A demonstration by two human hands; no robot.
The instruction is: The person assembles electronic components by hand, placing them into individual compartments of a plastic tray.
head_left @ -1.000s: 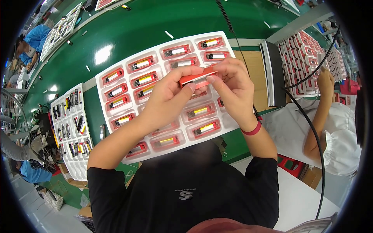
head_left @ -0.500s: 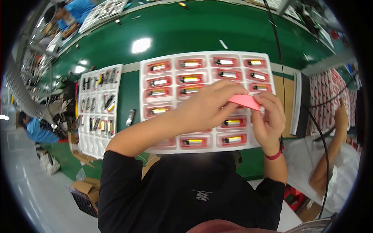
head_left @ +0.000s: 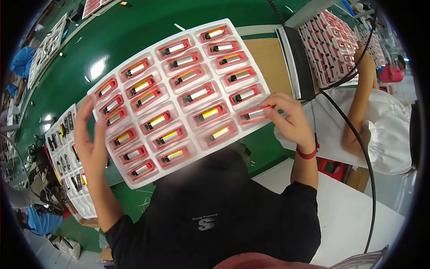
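Observation:
A white moulded tray (head_left: 190, 162) lies tilted in front of me, with a thin red casing holding a silver or yellow battery cell in each of its several pockets. At the tray's near right corner, my right hand (head_left: 291, 119) pinches the end of a red casing (head_left: 251, 115) between thumb and fingers. That casing lies in the corner pocket with a silver cell showing. My left hand (head_left: 92, 145) is beside the tray's left edge, slightly blurred, its fingers stretched and the thumb apart. It holds nothing; whether it touches the rim I cannot tell.
Another white tray (head_left: 84, 199) with dark parts and cells stands on the left. The green tabletop (head_left: 116, 49) runs behind. At the right are a cardboard sheet (head_left: 262, 58), stacked trays of red parts (head_left: 324, 54), a hanging black cable (head_left: 368, 152) and a co-worker's arm (head_left: 358, 103).
Both hands held a pinkish-red piece above the tray; now they are apart, left at the tray's left edge, right at its near right corner. The whole view has turned.

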